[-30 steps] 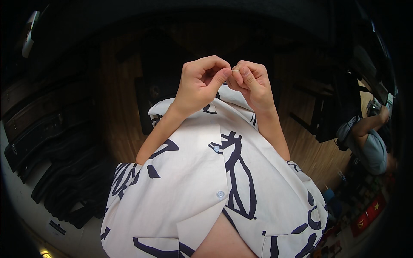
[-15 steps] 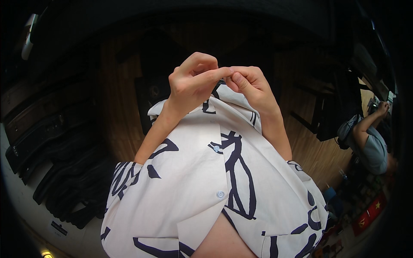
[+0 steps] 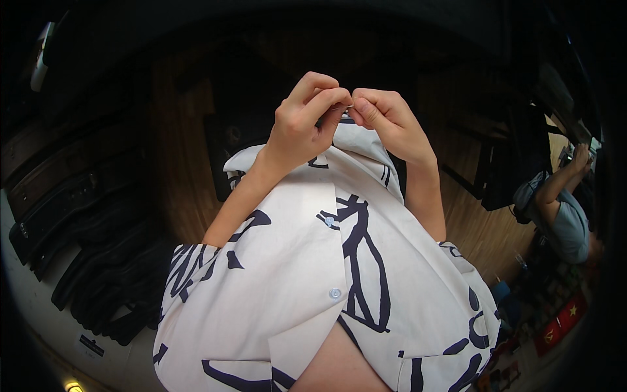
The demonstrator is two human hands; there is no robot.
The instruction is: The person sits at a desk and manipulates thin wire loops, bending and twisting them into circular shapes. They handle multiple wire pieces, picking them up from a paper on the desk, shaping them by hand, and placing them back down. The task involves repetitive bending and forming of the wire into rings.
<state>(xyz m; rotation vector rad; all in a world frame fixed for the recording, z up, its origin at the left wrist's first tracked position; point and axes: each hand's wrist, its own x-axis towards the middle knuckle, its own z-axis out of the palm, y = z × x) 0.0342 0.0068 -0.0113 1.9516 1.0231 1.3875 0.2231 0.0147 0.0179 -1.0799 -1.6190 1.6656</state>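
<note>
Pinching together at the top of the white short-sleeved shirt with bold dark-blue brush-stroke print (image 3: 274, 274), both hands meet just above its collar (image 3: 366, 140). The left hand (image 3: 307, 117) is curled narrow, fingertips pressed onto the fabric edge at the neck opening, and the right hand (image 3: 385, 117) is closed in the same way, its thumb and forefinger clamped on the facing edge; the two hands touch knuckle to knuckle, and something small and pale sits between the fingertips, too small to tell whether it is a button. The shirt hangs down from the hands toward the lower edge of the view, draped over the forearms, held in the air above the brown wooden floor (image 3: 183, 170). Judging by how the placket lies, the work is at the topmost fastening: further down, two small pale buttons (image 3: 330, 221) (image 3: 335, 293) show on the front strip, while below the lower one the front gapes open over bare skin, so the lower part looks unfastened. To the left, dark garments (image 3: 98, 261) lie in a row. At the right edge, well apart, another person in a grey-blue top (image 3: 565, 219) sits with an arm raised.
</note>
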